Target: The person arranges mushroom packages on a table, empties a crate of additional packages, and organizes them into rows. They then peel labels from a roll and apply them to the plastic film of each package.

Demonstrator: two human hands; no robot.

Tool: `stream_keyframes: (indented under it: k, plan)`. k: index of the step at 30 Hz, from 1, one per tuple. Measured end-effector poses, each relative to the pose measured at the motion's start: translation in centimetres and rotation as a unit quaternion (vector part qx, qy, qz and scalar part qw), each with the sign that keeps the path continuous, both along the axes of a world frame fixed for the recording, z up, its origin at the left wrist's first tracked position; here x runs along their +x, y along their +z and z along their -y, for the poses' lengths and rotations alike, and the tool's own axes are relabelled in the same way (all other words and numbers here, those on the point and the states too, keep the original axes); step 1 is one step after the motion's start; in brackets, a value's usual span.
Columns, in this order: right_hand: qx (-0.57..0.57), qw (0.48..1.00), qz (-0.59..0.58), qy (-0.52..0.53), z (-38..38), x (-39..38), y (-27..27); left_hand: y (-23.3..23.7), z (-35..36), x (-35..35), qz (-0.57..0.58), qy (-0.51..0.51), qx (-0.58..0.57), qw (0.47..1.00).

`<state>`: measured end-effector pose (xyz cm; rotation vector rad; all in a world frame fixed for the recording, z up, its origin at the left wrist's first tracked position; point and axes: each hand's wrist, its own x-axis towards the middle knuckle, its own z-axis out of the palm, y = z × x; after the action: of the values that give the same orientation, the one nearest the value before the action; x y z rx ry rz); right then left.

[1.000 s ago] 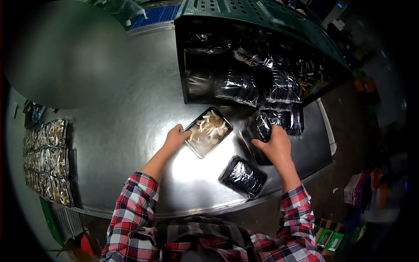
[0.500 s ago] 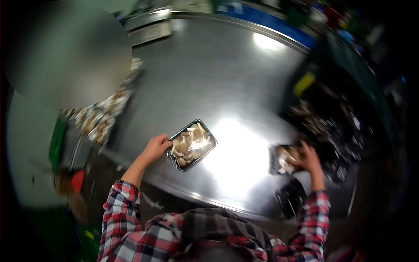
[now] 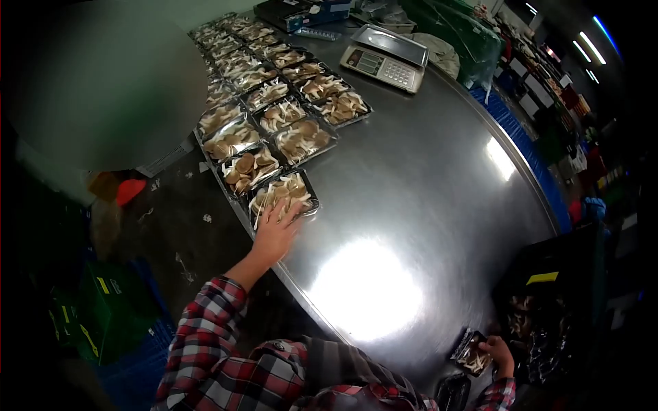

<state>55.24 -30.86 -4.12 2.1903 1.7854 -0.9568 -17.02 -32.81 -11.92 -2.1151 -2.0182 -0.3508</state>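
At the near end of several rows of wrapped mushroom trays, my left hand (image 3: 275,231) lies with spread fingers on a black tray of mushrooms (image 3: 288,188). That tray sits by the table's left edge, beside another filled tray (image 3: 250,169). At the lower right, my right hand (image 3: 499,353) grips the side of a small black tray with mushrooms (image 3: 471,354), thumb over its rim. Just below that one is a black tray (image 3: 452,392) that looks bare inside. A dark crate (image 3: 541,329) holding mushrooms stands right of my right hand.
A digital scale (image 3: 387,60) stands at the back of the metal table (image 3: 411,164). Behind it are a blue box (image 3: 305,10) and a green plastic-covered stack (image 3: 452,41). Green crates (image 3: 103,308) are on the floor to the left.
My left hand has carried a mushroom tray left to the end of the rows, and its fingers are now spread on it. The view has swung left. My right hand stays at its tray.
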Motion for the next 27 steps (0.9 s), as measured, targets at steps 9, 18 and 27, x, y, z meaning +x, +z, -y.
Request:
stream_keyframes:
  k: [9,18,27]
  plan:
    - [-0.010,0.980,0.172,0.104,-0.7,-5.5,-0.9,2.7,-2.9,-1.2,0.061,-0.022,-0.051,0.997]
    - [-0.153,0.867,0.175,0.440,-6.6,-15.3,0.1,2.2,-2.2,-0.7,0.021,-0.002,-0.033,0.999]
    - [0.116,0.982,-0.121,0.090,-17.0,-19.2,-2.1,2.7,-2.4,-0.6,0.053,0.016,-0.036,0.998]
